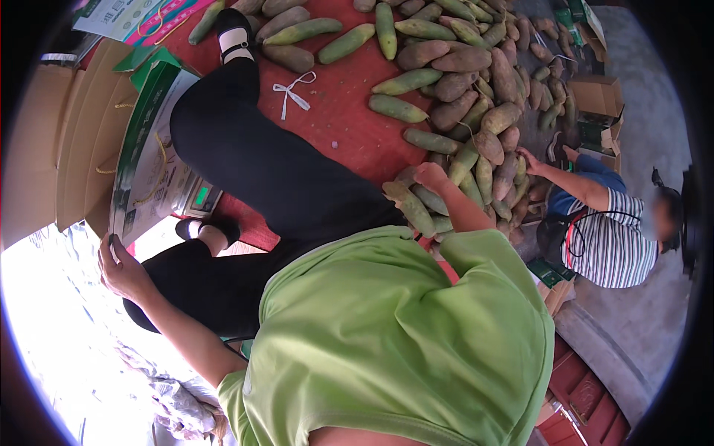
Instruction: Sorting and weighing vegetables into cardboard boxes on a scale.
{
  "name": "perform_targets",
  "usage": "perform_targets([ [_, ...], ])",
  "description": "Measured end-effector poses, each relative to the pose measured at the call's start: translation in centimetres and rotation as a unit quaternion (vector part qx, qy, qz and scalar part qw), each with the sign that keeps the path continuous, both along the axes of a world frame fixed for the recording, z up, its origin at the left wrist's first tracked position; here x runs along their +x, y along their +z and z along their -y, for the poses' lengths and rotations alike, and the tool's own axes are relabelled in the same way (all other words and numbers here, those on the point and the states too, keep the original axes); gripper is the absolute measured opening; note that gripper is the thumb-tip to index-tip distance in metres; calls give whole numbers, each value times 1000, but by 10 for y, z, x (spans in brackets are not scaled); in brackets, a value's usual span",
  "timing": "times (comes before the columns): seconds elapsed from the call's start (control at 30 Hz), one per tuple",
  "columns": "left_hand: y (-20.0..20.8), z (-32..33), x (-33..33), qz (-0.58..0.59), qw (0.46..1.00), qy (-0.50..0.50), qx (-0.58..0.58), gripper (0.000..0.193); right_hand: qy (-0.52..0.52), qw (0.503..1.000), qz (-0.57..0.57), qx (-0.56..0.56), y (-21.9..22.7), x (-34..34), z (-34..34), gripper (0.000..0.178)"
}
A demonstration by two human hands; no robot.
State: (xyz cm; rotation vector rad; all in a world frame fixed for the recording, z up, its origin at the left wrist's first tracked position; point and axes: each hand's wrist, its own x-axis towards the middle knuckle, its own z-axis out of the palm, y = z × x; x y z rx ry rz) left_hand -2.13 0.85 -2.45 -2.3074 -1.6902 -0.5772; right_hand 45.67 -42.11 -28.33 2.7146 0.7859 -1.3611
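My left hand [125, 273] is at the lower left, its fingers closed on the bottom corner of a white and green carton [143, 160] with rope handles. My right hand [431, 178] reaches into the near edge of a large heap of radishes. Its fingers are curled around the end of a brownish radish [405, 176], most of which the hand hides. Just below lies a broad green-brown radish [411, 208]. The heap [476, 111] mixes green radishes with muddy brown ones on a red mat [335, 97].
Behind the carton stands a digital scale [199, 197] with a lit green display. Flattened brown cartons [82, 141] lean at the left. A white ribbon [294, 95] lies on the mat. Across the heap, a person in a striped shirt [613, 238] reaches toward the radishes. Open boxes [599, 100] stand behind.
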Motion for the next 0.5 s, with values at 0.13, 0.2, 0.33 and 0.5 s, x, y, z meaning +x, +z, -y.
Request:
perform_targets([
  [0.13,-2,0,5,17,1000,6,-2,13,-35,996,80,16,-7,9,-3,27],
  [0.2,1,3,2,14,1000,24,2,12,-31,997,76,6,7,15,-24,26],
  [0.33,2,1,3,11,1000,-7,14,11,47,979,199,-15,6,30,-47,27],
  [0.5,3,4,4,-12,1000,8,15,12,81,973,187,-111,6,52,-75,40],
])
